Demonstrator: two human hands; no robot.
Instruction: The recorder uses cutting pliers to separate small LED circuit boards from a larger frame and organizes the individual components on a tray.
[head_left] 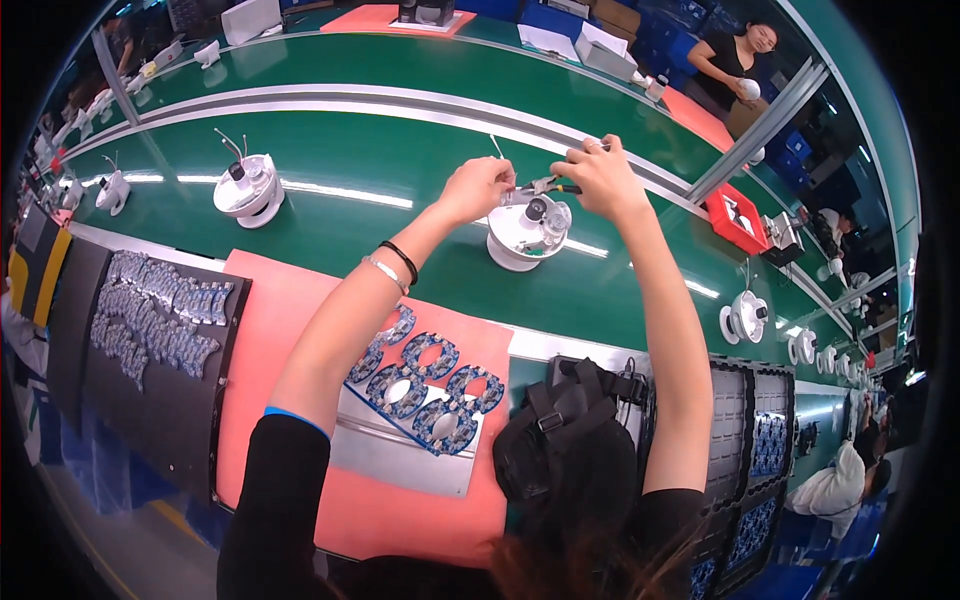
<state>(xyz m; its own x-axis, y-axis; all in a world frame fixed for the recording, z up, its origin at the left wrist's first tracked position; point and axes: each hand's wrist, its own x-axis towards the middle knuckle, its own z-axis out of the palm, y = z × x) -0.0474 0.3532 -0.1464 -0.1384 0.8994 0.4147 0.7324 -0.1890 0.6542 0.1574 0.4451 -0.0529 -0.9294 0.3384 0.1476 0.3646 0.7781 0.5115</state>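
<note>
**Mid-line: one unit under my hands, more queued either side**

- Both my arms reach out over the green conveyor belt [400, 150]. The white round camera unit [525, 235] I'm working on sits on the belt, right below my hands.
- My left hand [478, 188] is closed, fingers pinched on something small at the unit's top; too small to tell what.
- My right hand [600, 178] is closed around a small hand tool with dark and yellow handles [548, 185], its tip pointing toward my left fingers.
- Judgement: this unit is partway, not finished; the tool is engaged at its top.
- Another white unit [248, 188] waits to my left with thin wires standing up; more units [745, 317] lie to the right.
- On the pink mat [290, 300] near me, a panel of blue circuit boards [425, 380] lies on a metal plate, several boards left in it.
</note>
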